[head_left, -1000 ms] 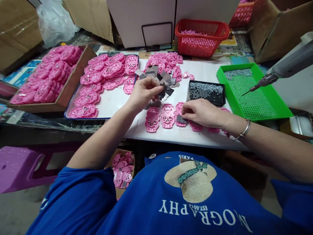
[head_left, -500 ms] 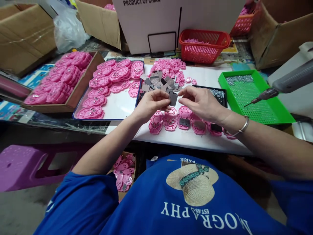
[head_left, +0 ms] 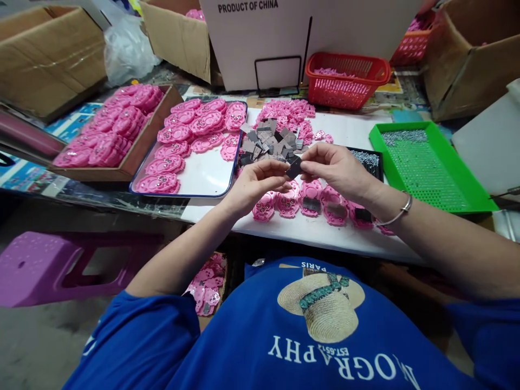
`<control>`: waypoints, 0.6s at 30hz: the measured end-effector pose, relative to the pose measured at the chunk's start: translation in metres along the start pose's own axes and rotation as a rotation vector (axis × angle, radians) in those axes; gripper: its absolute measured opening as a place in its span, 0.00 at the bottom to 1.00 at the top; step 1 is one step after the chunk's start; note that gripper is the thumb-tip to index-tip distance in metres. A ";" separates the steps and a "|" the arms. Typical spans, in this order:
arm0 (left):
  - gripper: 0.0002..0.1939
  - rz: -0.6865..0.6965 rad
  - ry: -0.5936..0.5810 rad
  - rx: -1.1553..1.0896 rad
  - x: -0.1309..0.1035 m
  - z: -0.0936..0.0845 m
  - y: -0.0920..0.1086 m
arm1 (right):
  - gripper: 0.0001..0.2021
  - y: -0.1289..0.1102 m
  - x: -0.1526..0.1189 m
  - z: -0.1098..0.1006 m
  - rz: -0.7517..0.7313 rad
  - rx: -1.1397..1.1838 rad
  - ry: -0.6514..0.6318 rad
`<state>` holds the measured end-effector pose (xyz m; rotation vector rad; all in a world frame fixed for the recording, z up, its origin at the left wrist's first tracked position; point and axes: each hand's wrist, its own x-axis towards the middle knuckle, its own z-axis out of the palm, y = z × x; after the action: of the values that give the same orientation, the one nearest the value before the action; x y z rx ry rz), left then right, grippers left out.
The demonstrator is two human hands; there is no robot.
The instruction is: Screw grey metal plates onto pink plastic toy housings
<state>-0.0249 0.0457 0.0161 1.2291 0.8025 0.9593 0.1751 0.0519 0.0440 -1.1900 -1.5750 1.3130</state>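
Between my two hands is a small dark plate (head_left: 293, 168), above the near row of pink shells. My left hand (head_left: 260, 184) pinches its left edge, and the fingertips of my right hand (head_left: 335, 167) close on its right edge. Behind them lies a heap of grey plates (head_left: 268, 140), with a pile of small pink parts (head_left: 288, 112) beyond it. Below the hands stands a row of pink shells (head_left: 288, 202); some carry a grey or dark plate, others show bare insides. My right hand partly covers a black tray of screws (head_left: 368, 161).
Left, a white tray (head_left: 199, 181) and a cardboard box (head_left: 125, 165) hold pink shells. A green tray (head_left: 439, 173) with screws lies right, a red basket (head_left: 347, 84) at the back. A purple stool (head_left: 44, 265) stands lower left.
My right fingers have closed on the dark plate, which has turned and tilted between the hands. The view has shifted a little, and the power screwdriver at the right has mostly left the picture.
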 end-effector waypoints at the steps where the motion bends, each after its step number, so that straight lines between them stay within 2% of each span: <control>1: 0.16 0.017 0.010 0.034 -0.001 0.001 -0.001 | 0.07 0.001 -0.001 0.000 -0.001 0.015 -0.004; 4: 0.10 0.141 0.072 0.265 -0.005 0.002 -0.003 | 0.09 0.003 -0.006 -0.001 -0.039 -0.044 -0.035; 7: 0.07 0.426 0.120 0.689 -0.008 -0.003 -0.008 | 0.10 0.003 -0.015 -0.003 -0.226 -0.335 -0.028; 9: 0.09 0.590 0.083 0.952 -0.010 -0.007 -0.013 | 0.11 0.004 -0.022 -0.004 -0.393 -0.554 -0.051; 12: 0.12 0.721 0.000 1.216 -0.017 -0.012 -0.020 | 0.13 0.010 -0.031 -0.003 -0.557 -0.777 -0.121; 15: 0.12 0.806 -0.070 1.371 -0.023 -0.013 -0.025 | 0.15 0.022 -0.036 0.001 -0.667 -0.924 -0.122; 18: 0.11 0.873 -0.136 1.429 -0.028 -0.013 -0.027 | 0.15 0.034 -0.038 0.006 -0.806 -1.068 -0.111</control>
<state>-0.0437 0.0239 -0.0128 3.0176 0.8277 0.8886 0.1863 0.0148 0.0102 -0.8113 -2.5639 -0.0533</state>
